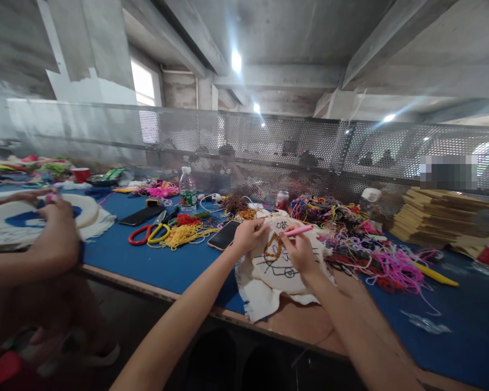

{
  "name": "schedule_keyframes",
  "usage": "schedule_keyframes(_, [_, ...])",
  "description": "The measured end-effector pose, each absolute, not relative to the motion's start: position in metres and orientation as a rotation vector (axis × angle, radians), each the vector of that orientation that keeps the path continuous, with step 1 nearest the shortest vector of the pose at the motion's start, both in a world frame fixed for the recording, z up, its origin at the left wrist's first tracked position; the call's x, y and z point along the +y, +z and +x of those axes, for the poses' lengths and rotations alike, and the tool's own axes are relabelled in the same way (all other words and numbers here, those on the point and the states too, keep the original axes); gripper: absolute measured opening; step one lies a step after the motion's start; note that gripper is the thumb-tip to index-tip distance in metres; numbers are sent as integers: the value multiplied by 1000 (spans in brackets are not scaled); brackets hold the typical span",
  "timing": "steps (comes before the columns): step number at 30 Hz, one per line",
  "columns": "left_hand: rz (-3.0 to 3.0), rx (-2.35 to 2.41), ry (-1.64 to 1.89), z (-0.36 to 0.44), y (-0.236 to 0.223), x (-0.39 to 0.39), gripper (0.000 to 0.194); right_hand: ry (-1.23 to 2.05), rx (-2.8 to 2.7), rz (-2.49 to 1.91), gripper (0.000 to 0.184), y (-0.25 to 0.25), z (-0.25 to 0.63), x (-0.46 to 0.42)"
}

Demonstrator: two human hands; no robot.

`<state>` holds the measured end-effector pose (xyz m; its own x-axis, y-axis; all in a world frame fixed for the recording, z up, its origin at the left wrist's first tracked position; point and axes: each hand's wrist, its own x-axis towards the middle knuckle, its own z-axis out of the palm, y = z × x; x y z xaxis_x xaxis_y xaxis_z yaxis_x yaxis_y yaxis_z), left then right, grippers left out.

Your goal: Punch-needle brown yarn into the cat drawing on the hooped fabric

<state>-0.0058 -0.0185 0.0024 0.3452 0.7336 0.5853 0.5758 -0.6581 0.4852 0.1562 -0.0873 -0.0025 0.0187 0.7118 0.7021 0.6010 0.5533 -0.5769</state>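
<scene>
A white cloth (259, 305) stretched in a round embroidery hoop (302, 291) lies at the table's front edge. Dark drawn lines cover it, and an ochre yarn outline (271, 248) is stitched left of its middle. My right hand (300, 254) is closed round a pink punch needle (300, 230), its tip hidden by my fingers near the ochre stitching. At the hoop's upper left, my left hand (246, 237) grips the rim, fingers partly hidden. Just beyond that hand lies a dark phone (225, 235).
Yellow yarn (183, 237) and red-and-yellow-handled scissors (150, 234) lie to the left, before a water bottle (187, 190). Tangled yarn (324, 212) and a paper stack (430, 217) stand right. A co-worker's hand (59, 217) works another hoop at far left.
</scene>
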Motion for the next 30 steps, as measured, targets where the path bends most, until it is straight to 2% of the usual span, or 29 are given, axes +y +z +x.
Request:
schedule_keyframes(17, [2443,1331,1142,-6,2,-21,39,43,-1748,-1205,21,-12,152,-78])
schedule_keyframes(30, [2458,1277,1192,-6,2,-20,41,248,-1612,-1170,26,-8,158,-80])
